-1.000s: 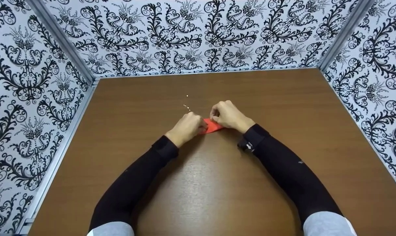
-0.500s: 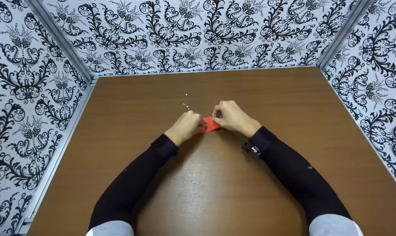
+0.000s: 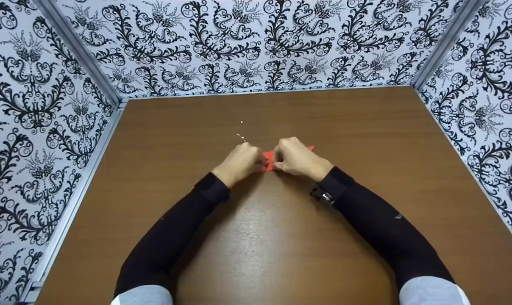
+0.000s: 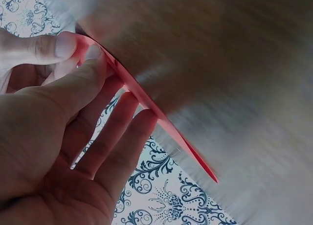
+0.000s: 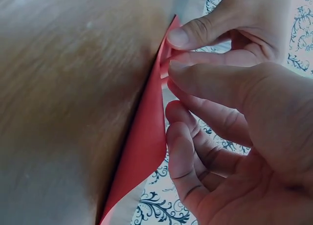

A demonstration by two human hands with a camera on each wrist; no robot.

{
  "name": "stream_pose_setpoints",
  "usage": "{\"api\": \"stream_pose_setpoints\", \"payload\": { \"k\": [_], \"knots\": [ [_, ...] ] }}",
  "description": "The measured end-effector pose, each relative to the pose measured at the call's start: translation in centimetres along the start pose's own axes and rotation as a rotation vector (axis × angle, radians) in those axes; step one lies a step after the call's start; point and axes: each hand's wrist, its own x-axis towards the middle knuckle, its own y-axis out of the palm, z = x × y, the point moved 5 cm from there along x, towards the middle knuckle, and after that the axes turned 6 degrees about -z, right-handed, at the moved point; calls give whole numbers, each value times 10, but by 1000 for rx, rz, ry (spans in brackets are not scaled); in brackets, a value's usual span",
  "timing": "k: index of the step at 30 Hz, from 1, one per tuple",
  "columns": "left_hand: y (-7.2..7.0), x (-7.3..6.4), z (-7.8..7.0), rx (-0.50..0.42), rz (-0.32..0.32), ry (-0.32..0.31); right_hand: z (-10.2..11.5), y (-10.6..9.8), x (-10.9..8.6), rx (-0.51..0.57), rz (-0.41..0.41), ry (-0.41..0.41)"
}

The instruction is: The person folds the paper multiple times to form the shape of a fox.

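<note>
A folded sheet of red paper [image 3: 268, 161] lies on the table between the two hands. At its left part, my left hand [image 3: 242, 161] pinches the paper, thumb on the near side; in the left wrist view its other fingers [image 4: 115, 132] lie along the fold. My right hand [image 3: 300, 157] pinches the paper close beside it, thumb and index finger near the edge. In the right wrist view a raised flap of the red paper [image 5: 142, 151] runs down past the curled lower fingers. A pointed red tip shows beyond the right hand in the head view. Both hands cover parts of the sheet.
The brown wooden table [image 3: 256, 237] has patterned black-and-white walls [image 3: 256, 46] on its back and sides. Tiny pale specks [image 3: 241, 136] lie just beyond the left hand. A small black device [image 3: 321, 195] sits under the right wrist.
My right hand shifts slightly right, then comes back left and nearer along the paper, closer to the left hand. A red tip now shows behind it. The left hand stays nearly still.
</note>
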Motion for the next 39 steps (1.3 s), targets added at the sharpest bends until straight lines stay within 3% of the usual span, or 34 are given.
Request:
{"api": "stream_pose_setpoints", "payload": {
  "k": [23, 39],
  "knots": [
    [1, 0, -1, 12, -2, 62, -14, 5, 5, -3, 70, 135],
    [1, 0, 0, 0, 15, 14, -24, -1, 3, -1, 126, 189]
  ]
}}
